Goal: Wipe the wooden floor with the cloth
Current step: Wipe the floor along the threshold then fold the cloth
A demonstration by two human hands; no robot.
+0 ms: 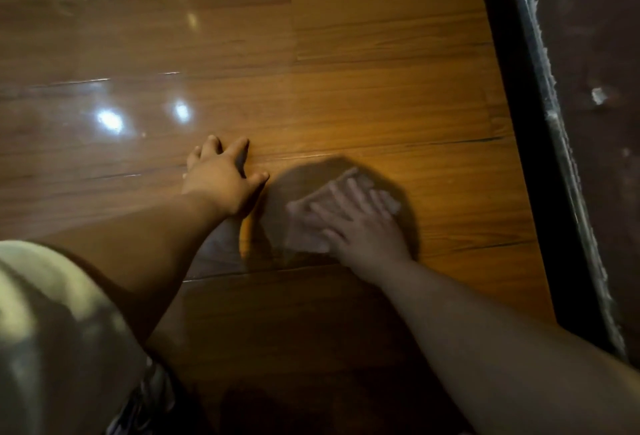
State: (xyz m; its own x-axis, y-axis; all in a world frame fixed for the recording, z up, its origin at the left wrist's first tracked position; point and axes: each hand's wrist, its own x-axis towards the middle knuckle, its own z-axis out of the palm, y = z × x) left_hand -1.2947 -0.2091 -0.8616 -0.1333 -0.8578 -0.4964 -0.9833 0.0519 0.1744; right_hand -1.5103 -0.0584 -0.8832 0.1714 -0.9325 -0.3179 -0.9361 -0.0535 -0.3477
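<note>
Nearest the camera, a pale garment (52, 313) is filling the lower left corner, and both bare forearms are reaching forward from it over the wooden floor (381, 88). The left hand (221, 178) is resting palm down on the boards, fingers spread and straight, holding nothing. Just to its right, the right hand (360, 226) is pressing flat on the cloth (304, 230), fingers splayed and extended over it rather than curled round it. The cloth is lying on the floor under that hand, pale and blurred. Its long axis is running diagonally from near left to far right, crossing the planks at a slant, with its far end poking out beyond the fingertips. A dark shadow is ringing hand and cloth. Farther off, light spots (110, 121) are glinting on the glossy boards at left, and a dark strip (519, 123) is bordering the floor at right.
</note>
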